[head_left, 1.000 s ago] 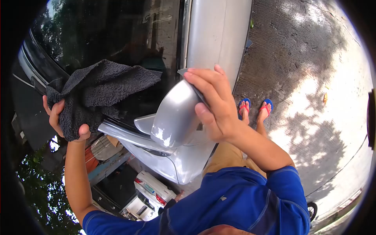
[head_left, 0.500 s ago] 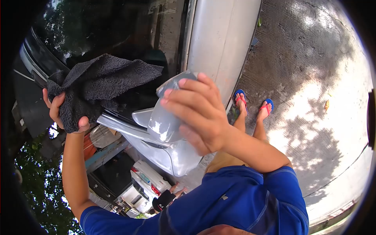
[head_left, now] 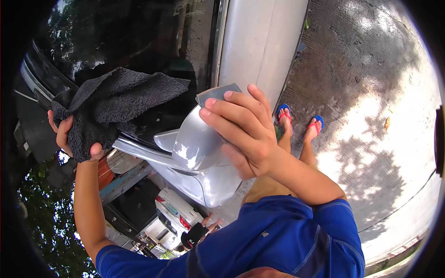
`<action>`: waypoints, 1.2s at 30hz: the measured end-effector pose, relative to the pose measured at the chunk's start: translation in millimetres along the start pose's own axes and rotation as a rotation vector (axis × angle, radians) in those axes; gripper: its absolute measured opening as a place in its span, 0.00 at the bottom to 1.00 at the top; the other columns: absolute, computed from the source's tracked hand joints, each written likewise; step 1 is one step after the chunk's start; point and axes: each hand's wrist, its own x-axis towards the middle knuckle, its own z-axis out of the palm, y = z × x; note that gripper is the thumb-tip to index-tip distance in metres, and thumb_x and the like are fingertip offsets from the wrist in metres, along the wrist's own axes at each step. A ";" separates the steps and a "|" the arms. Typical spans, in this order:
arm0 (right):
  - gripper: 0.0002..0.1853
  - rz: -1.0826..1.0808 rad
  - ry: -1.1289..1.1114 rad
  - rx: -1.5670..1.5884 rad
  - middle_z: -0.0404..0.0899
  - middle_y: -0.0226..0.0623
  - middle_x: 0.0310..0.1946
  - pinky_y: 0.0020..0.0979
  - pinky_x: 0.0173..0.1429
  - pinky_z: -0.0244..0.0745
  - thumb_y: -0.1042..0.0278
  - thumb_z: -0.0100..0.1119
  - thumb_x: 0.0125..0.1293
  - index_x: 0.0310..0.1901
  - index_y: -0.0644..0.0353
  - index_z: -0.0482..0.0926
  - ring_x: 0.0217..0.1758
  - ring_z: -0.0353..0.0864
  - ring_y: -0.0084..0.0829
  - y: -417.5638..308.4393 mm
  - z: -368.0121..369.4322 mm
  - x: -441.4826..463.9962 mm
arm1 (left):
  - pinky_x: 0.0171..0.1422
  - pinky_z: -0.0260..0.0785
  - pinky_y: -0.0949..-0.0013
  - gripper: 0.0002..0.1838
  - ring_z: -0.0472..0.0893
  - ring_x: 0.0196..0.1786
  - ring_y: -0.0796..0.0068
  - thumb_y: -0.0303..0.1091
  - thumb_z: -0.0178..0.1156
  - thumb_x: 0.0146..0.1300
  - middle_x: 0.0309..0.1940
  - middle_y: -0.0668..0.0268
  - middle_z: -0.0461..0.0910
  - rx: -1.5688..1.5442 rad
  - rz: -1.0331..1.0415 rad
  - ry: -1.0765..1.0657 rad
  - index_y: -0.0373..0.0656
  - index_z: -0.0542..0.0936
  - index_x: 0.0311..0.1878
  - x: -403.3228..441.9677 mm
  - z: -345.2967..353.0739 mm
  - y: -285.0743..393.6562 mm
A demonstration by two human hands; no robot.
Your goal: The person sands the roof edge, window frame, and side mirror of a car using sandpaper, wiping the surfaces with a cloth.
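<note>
My right hand (head_left: 245, 132) presses a grey piece of what looks like sandpaper (head_left: 220, 94) to the silver side mirror (head_left: 192, 141). Its fingers lie over the sheet, whose far edge sticks out past the fingertips. The mirror housing has bright glossy patches low on its curve. At the left, my left hand (head_left: 76, 139) grips a dark grey towel (head_left: 123, 95) between thumb and fingers. The towel hangs in folds in front of the car's dark side window (head_left: 139, 37).
The silver car door (head_left: 255, 46) runs along the top. Concrete ground (head_left: 371, 116) with dappled shade spreads to the right, under feet in blue flip-flops (head_left: 316, 124). Farther off are a white vehicle (head_left: 178, 208) and a person in a dark shirt (head_left: 193, 235).
My right hand has shifted slightly right over the mirror, and the grey sheet shows more clearly above its fingertips. My left hand and the towel have moved slightly left and down.
</note>
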 end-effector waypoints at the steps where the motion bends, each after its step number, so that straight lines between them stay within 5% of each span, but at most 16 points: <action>1: 0.28 0.079 0.018 0.013 0.78 0.47 0.73 0.56 0.88 0.45 0.61 0.52 0.75 0.72 0.65 0.80 0.74 0.76 0.51 2.1 -2.3 -12.4 | 0.87 0.57 0.42 0.53 0.66 0.82 0.42 0.82 0.65 0.61 0.80 0.41 0.61 -0.009 -0.010 -0.005 0.44 0.68 0.71 0.3 -1.5 0.5; 4: 0.31 0.223 0.137 0.116 0.70 0.51 0.81 0.58 0.90 0.38 0.54 0.46 0.85 0.78 0.70 0.72 0.86 0.64 0.55 2.2 19.0 -45.3 | 0.87 0.57 0.41 0.53 0.66 0.82 0.42 0.82 0.65 0.62 0.79 0.42 0.62 -0.025 -0.027 0.041 0.44 0.67 0.71 1.6 3.3 1.1; 8: 0.33 0.244 0.058 -0.035 0.65 0.50 0.84 0.55 0.92 0.34 0.50 0.39 0.88 0.79 0.68 0.71 0.90 0.60 0.50 6.1 19.7 -11.4 | 0.87 0.57 0.40 0.52 0.65 0.82 0.43 0.81 0.64 0.62 0.79 0.45 0.62 0.009 -0.002 0.013 0.45 0.67 0.70 2.0 3.0 -0.9; 12: 0.34 0.123 0.058 -0.066 0.63 0.50 0.85 0.55 0.92 0.32 0.49 0.41 0.87 0.82 0.67 0.66 0.90 0.57 0.50 -33.3 57.6 -80.5 | 0.90 0.52 0.39 0.53 0.62 0.83 0.41 0.83 0.62 0.63 0.74 0.52 0.68 -0.020 -0.020 0.031 0.42 0.67 0.69 6.4 4.7 -0.4; 14: 0.34 0.222 0.043 -0.077 0.61 0.48 0.86 0.56 0.92 0.30 0.49 0.41 0.87 0.82 0.65 0.67 0.92 0.53 0.48 -13.6 29.9 -25.4 | 0.91 0.50 0.40 0.53 0.60 0.84 0.39 0.83 0.63 0.62 0.70 0.55 0.71 -0.095 -0.061 0.103 0.41 0.67 0.69 9.2 17.2 9.1; 16: 0.33 0.342 0.047 -0.014 0.59 0.42 0.88 0.56 0.93 0.23 0.49 0.43 0.86 0.83 0.60 0.68 0.94 0.47 0.43 -21.0 27.9 -5.0 | 0.90 0.51 0.40 0.53 0.60 0.85 0.40 0.82 0.63 0.62 0.71 0.53 0.71 -0.033 -0.035 0.034 0.41 0.67 0.69 2.1 4.2 10.6; 20: 0.33 0.028 -0.036 -0.273 0.60 0.35 0.88 0.58 0.92 0.19 0.48 0.44 0.85 0.84 0.55 0.67 0.93 0.50 0.40 -30.0 60.1 -65.7 | 0.89 0.52 0.38 0.52 0.60 0.84 0.41 0.82 0.64 0.63 0.69 0.54 0.72 -0.026 0.023 0.053 0.42 0.68 0.68 9.3 8.4 -5.8; 21: 0.33 0.161 -0.032 -0.216 0.60 0.34 0.88 0.60 0.92 0.19 0.46 0.42 0.85 0.84 0.54 0.68 0.93 0.50 0.39 -21.4 43.5 -37.2 | 0.89 0.52 0.37 0.52 0.60 0.84 0.42 0.82 0.64 0.63 0.69 0.54 0.72 -0.016 0.036 0.041 0.42 0.68 0.68 5.9 4.7 -4.2; 25: 0.35 0.132 -0.064 -0.142 0.60 0.42 0.88 0.61 0.91 0.21 0.46 0.40 0.86 0.83 0.60 0.66 0.92 0.52 0.45 -44.3 57.0 -39.2 | 0.89 0.52 0.38 0.52 0.60 0.85 0.42 0.83 0.63 0.62 0.71 0.52 0.71 -0.040 -0.022 0.035 0.43 0.69 0.69 7.1 5.9 3.3; 26: 0.35 -0.069 -0.085 -0.250 0.59 0.45 0.87 0.61 0.91 0.22 0.46 0.38 0.86 0.83 0.63 0.66 0.92 0.51 0.47 -50.3 68.9 -55.3 | 0.89 0.52 0.38 0.53 0.61 0.84 0.42 0.83 0.63 0.62 0.71 0.52 0.71 -0.084 -0.061 0.029 0.42 0.68 0.69 6.7 8.2 2.9; 29: 0.35 0.295 0.026 -0.104 0.59 0.43 0.88 0.62 0.91 0.21 0.44 0.38 0.87 0.82 0.60 0.68 0.93 0.49 0.45 -10.7 33.8 -25.3 | 0.90 0.51 0.38 0.53 0.60 0.85 0.42 0.83 0.64 0.61 0.73 0.50 0.69 -0.056 -0.036 0.073 0.44 0.68 0.70 7.4 10.3 4.8; 34: 0.37 0.024 0.077 -0.176 0.58 0.48 0.87 0.58 0.91 0.21 0.44 0.36 0.88 0.86 0.62 0.60 0.94 0.45 0.49 -31.9 73.1 -53.2 | 0.90 0.52 0.38 0.53 0.62 0.84 0.40 0.81 0.64 0.62 0.78 0.43 0.63 -0.164 -0.078 0.067 0.43 0.67 0.71 4.0 12.7 2.4; 36: 0.36 0.248 0.165 -0.039 0.55 0.44 0.89 0.58 0.92 0.21 0.44 0.38 0.88 0.86 0.58 0.61 0.95 0.40 0.48 -7.9 56.8 -32.9 | 0.88 0.57 0.38 0.52 0.65 0.83 0.40 0.80 0.66 0.62 0.81 0.42 0.58 -0.114 -0.050 0.040 0.45 0.67 0.72 2.6 6.0 -3.5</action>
